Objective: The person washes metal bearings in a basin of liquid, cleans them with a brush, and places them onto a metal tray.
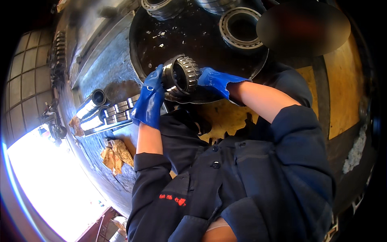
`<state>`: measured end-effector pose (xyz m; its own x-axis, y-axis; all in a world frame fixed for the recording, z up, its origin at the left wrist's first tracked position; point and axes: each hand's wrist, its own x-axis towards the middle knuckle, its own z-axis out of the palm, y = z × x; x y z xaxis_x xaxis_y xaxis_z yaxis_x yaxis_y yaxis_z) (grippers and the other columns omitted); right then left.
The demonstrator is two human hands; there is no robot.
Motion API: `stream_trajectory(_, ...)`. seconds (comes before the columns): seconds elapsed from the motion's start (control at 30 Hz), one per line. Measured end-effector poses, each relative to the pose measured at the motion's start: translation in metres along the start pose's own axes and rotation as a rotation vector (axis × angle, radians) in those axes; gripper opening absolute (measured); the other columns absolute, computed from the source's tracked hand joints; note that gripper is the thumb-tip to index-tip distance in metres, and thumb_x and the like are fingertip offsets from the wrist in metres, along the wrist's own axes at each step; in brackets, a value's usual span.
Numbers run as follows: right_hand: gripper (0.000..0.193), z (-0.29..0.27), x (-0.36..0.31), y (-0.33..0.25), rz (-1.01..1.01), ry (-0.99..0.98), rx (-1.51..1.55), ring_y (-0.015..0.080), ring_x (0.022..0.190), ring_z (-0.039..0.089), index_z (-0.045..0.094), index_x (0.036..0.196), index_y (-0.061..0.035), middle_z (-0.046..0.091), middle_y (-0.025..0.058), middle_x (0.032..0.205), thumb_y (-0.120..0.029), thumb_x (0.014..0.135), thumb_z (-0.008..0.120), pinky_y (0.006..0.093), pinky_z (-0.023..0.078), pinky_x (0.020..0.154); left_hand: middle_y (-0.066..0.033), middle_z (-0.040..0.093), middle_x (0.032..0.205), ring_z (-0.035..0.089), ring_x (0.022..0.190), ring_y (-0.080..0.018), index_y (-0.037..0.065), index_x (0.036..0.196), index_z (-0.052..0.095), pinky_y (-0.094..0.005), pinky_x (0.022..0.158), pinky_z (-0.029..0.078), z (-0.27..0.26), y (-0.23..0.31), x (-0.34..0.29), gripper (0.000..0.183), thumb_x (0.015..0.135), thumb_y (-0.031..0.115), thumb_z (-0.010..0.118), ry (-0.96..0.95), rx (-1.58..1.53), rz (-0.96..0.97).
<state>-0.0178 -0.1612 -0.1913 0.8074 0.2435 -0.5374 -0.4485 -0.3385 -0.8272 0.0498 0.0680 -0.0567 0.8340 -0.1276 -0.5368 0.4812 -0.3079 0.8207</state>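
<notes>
A metal roller bearing (188, 72) with a ring of rollers is held up between my two blue-gloved hands, over the near edge of a dark round tray (193, 38). My left hand (150, 94) grips its left side, the fingers pressed along the outer ring. On the other side my right hand (215, 82) closes on the roller edge; its fingertips are partly hidden. The bearing is tilted, so its open bore shows.
Larger bearings sit in the tray, one (242, 29) at the right. Left of me lie stacked metal rings (120, 111), tubes wrapped in white (92, 104) and crumpled brown paper (117, 156). Yellow boards (340, 92) are at the right. A blurred patch covers the upper right.
</notes>
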Motion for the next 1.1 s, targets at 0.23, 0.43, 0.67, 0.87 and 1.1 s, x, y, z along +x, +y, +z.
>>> stream_trajectory(0.23,0.044,-0.018,-0.03,-0.059,-0.158,-0.145,-0.198,0.0396,0.101,0.078,0.08,0.118,-0.0056,0.079,0.0238,0.108,-0.027,0.08,0.083,0.0458,0.06,0.088,-0.0095,0.073,0.113,0.066,0.098,-0.0201,0.002,0.135,0.07,-0.0335,0.095,0.054,0.016,0.011,-0.005,0.073,0.099,0.066,0.069,0.11,-0.292,-0.281)
stream_trajectory(0.43,0.055,-0.02,-0.07,-0.117,-0.243,-0.102,-0.308,0.0433,0.112,0.074,0.071,0.13,-0.0013,0.076,0.0261,0.119,-0.034,0.085,0.078,0.0487,0.058,0.099,-0.0125,0.075,0.124,0.068,0.101,-0.0204,-0.002,0.144,0.064,-0.034,0.099,0.053,-0.007,-0.018,0.002,0.071,0.101,0.053,0.073,0.037,-0.091,0.021)
stream_trajectory(0.67,0.059,-0.014,-0.097,-0.116,-0.125,-0.046,-0.396,0.0418,0.114,0.073,0.066,0.137,-0.0062,0.077,0.0236,0.118,-0.04,0.089,0.075,0.0501,0.058,0.099,-0.0104,0.077,0.104,0.074,0.082,-0.018,-0.005,0.122,0.076,-0.0315,0.074,0.059,0.043,0.029,-0.007,0.044,0.098,0.033,0.079,-0.1,-0.113,-0.152)
stream_trajectory(0.87,0.059,-0.022,-0.099,-0.117,-0.207,-0.166,-0.324,0.0439,0.118,0.07,0.066,0.135,-0.0008,0.074,0.0269,0.123,-0.037,0.09,0.074,0.0484,0.055,0.103,-0.0103,0.075,0.094,0.073,0.079,-0.0174,-0.011,0.118,0.071,-0.0311,0.068,0.058,0.038,0.032,0.0,0.044,0.094,0.025,0.081,0.003,0.091,-0.138)
stream_trajectory(1.1,0.057,-0.013,-0.081,-0.098,-0.247,-0.295,0.012,0.0337,0.116,0.073,0.073,0.133,-0.0059,0.077,0.021,0.123,-0.04,0.088,0.079,0.0435,0.055,0.102,-0.0151,0.076,0.115,0.074,0.107,-0.0277,-0.005,0.145,0.057,-0.0386,0.102,0.058,0.04,-0.032,-0.036,0.09,0.074,0.038,0.092,0.126,0.232,0.387)
